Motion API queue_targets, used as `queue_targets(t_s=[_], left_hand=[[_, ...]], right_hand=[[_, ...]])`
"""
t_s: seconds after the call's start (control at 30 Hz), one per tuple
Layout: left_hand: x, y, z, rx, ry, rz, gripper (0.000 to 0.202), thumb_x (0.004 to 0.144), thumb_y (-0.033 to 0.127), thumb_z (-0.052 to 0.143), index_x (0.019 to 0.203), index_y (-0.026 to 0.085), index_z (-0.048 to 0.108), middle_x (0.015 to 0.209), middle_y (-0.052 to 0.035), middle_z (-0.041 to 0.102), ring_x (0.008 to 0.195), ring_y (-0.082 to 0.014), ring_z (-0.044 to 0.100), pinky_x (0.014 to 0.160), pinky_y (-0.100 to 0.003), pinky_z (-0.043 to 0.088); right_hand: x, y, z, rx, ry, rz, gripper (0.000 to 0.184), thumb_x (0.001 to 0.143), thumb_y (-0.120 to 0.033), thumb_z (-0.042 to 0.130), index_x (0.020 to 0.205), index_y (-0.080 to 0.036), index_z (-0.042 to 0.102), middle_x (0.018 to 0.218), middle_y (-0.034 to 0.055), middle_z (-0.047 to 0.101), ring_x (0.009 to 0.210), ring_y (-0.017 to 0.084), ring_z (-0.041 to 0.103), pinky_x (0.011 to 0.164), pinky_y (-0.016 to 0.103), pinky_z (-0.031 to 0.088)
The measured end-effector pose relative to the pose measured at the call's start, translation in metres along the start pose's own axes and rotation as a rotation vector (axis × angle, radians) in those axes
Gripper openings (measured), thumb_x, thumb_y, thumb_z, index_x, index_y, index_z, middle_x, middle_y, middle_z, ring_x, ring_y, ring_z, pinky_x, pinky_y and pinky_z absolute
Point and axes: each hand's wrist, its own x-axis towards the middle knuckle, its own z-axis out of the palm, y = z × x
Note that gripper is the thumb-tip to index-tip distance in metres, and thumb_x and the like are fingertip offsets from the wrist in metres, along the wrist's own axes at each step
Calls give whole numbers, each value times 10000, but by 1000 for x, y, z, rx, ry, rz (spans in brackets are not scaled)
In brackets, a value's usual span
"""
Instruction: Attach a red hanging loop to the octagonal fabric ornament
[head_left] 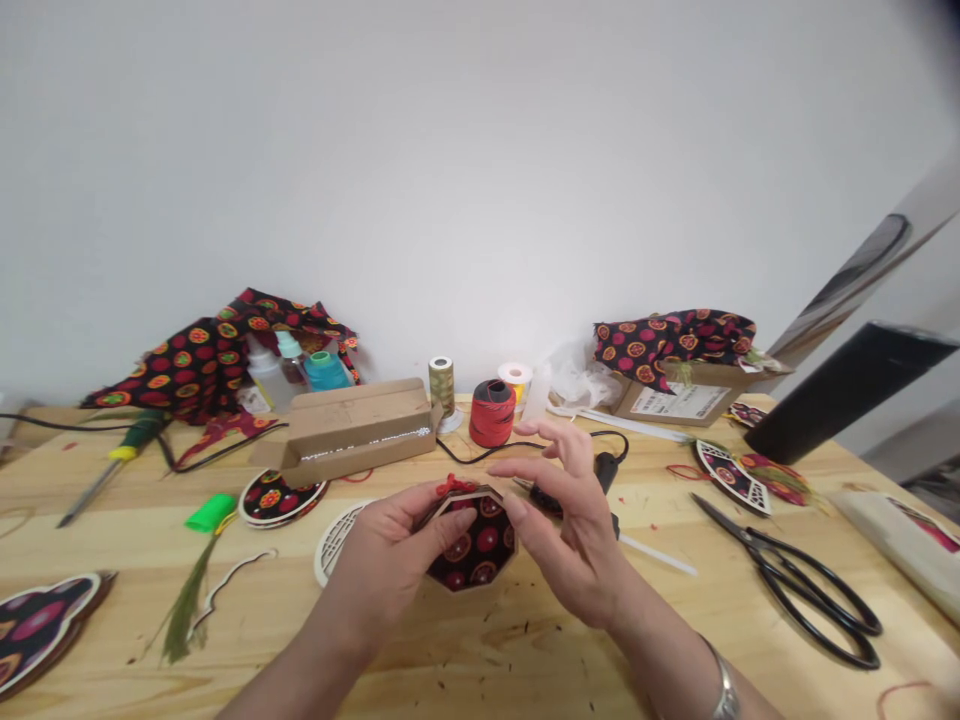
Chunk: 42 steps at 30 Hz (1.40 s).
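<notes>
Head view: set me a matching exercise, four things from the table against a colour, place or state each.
Things:
1. scissors
2. thread spool
3. screwdriver
4. octagonal piece

Descriptions:
A. held in the left hand
B. red, standing upright
C. green and yellow handle, lying far left
D. black handles, lying at the right

Pairs: 1-D, 2-B, 3-C, 4-A
</notes>
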Motion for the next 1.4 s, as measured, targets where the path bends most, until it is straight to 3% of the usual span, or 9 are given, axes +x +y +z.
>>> queue_targets(t_s=[0.23, 0.57, 0.7, 0.87, 1.1, 1.27, 1.4], left_hand=[[-2, 2, 0, 44, -32, 36, 231, 764, 301, 659, 972, 222, 719, 881, -20, 723, 928, -236, 611, 817, -308, 456], [-3, 5, 1, 55, -40, 47, 241, 753, 303, 672, 977, 232, 727, 851, -13, 732, 821, -195, 623, 735, -265, 481], [-3, 6, 2, 33, -31, 57, 244, 749, 298, 679, 983, 252, 727, 861, 1, 736, 823, -182, 625, 723, -238, 488], [-4, 5, 2, 45, -41, 13, 242, 776, 317, 650, 996, 244, 719, 741, 12, 718, 696, -147, 612, 638, -213, 482], [-4, 6, 2, 55, -17, 15, 204, 731, 313, 691, 910, 230, 744, 808, -1, 734, 741, -168, 615, 664, -223, 484], [-6, 10, 7, 143, -61, 65, 190, 761, 259, 649, 925, 235, 742, 732, 13, 721, 747, -185, 629, 677, -241, 493], [-6, 11, 10, 263, -65, 135, 165, 762, 255, 641, 881, 243, 755, 704, 15, 727, 743, -196, 647, 698, -250, 498]], right_hand=[[-1, -1, -2, -50, -87, -9, 203, 819, -242, 528, 974, -232, 658, 1256, 52, 415, 1222, 251, 307, 1061, 441, 169], [1, 0, -3, -72, -139, -29, 207, 827, -281, 522, 969, -222, 661, 1234, 63, 422, 1202, 252, 318, 1044, 439, 215], [0, 0, -4, -150, -142, -119, 238, 790, -322, 566, 984, -224, 662, 1281, 60, 400, 1213, 287, 279, 1051, 463, 213], [-2, 0, -5, -237, -139, -230, 284, 745, -347, 621, 990, -208, 658, 1289, 76, 410, 1208, 319, 273, 1039, 482, 225], [1, 1, -1, 44, -19, -54, 237, 837, -226, 507, 1053, -189, 596, 1126, 87, 530, 1108, 226, 440, 997, 433, 325], [1, -5, 1, -97, -69, -149, 331, 764, -136, 613, 1082, -226, 601, 1244, 75, 465, 1173, 245, 379, 1035, 456, 272], [0, -4, 3, -87, -53, -166, 183, 770, -124, 628, 878, -265, 672, 1208, 39, 491, 1150, 239, 398, 1030, 460, 267]])
